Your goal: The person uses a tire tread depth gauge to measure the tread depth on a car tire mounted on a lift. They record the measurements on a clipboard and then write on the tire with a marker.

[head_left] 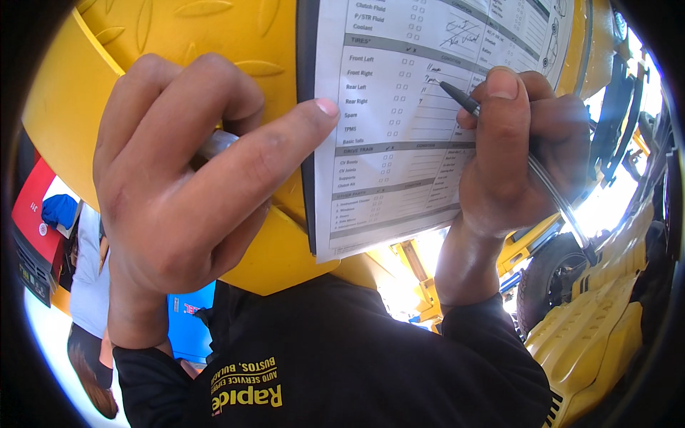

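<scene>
A printed checklist form [357, 178] lies on a dark clipboard [307, 143], over a yellow surface with raised tread marks. Handwriting shows in several of its rows. My right hand [524, 143] grips a clear-barrelled pen [556, 189] with a dark tip section, and its point is at or just above the handwritten column. On the left side, my left hand [185, 171] is curled around a small pale cylindrical object [217, 144], mostly hidden by the fingers. Its index finger stretches out to the left edge of the paper.
The yellow tread-patterned surface [164, 32] extends behind the clipboard. At the left are a red cabinet-like object [39, 207] and a partly visible person [89, 278]. A blue object [191, 324] shows below my left wrist. To the right are a tyre [553, 274] and ribbed yellow pieces [589, 335].
</scene>
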`<state>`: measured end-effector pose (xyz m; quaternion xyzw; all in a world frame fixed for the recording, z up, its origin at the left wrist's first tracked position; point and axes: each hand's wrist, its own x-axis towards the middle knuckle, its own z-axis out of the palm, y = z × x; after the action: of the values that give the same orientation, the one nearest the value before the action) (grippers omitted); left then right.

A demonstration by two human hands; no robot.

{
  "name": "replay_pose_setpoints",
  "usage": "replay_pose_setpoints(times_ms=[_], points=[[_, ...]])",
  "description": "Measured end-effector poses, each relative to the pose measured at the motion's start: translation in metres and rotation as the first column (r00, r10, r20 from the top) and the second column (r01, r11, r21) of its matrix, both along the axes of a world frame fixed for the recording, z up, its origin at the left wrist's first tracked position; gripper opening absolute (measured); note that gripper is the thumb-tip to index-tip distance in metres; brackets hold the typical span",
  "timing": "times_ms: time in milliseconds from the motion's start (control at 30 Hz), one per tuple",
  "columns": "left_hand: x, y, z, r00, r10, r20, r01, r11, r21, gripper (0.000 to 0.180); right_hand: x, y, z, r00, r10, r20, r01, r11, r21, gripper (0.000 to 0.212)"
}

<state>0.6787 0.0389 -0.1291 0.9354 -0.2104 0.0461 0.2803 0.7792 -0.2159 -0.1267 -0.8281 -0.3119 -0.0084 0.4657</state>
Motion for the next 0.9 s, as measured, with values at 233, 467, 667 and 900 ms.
replay_pose_setpoints(times_ms=[233, 467, 667, 900], points=[[0.0009, -0.0027, -0.0004, 1.0, -0.009, 0.02, 0.009, 1.0, -0.01, 0.05, -0.0039, -0.0001, -0.0013, 0.992, -0.097, -0.081, 0.105, 0.989, 0.105, 0.021], [0.0017, -0.0053, 0.0013, 1.0, -0.012, 0.001, 0.012, 1.0, -0.008, 0.051, -0.0039, -0.0003, -0.0024, 0.997, -0.007, -0.071, 0.014, 0.994, 0.11, 0.022], [0.0017, -0.0041, 0.0007, 1.0, -0.017, 0.002, 0.017, 1.0, -0.016, 0.051, -0.0031, 0.0015, -0.0044, 1.0, 0.019, -0.01, -0.018, 0.995, 0.095, 0.024], [0.0012, -0.0036, -0.0011, 1.0, -0.016, 0.011, 0.016, 1.0, -0.022, 0.05, -0.0048, 0.0019, -0.003, 0.997, -0.049, -0.065, 0.055, 0.993, 0.101, 0.023]])
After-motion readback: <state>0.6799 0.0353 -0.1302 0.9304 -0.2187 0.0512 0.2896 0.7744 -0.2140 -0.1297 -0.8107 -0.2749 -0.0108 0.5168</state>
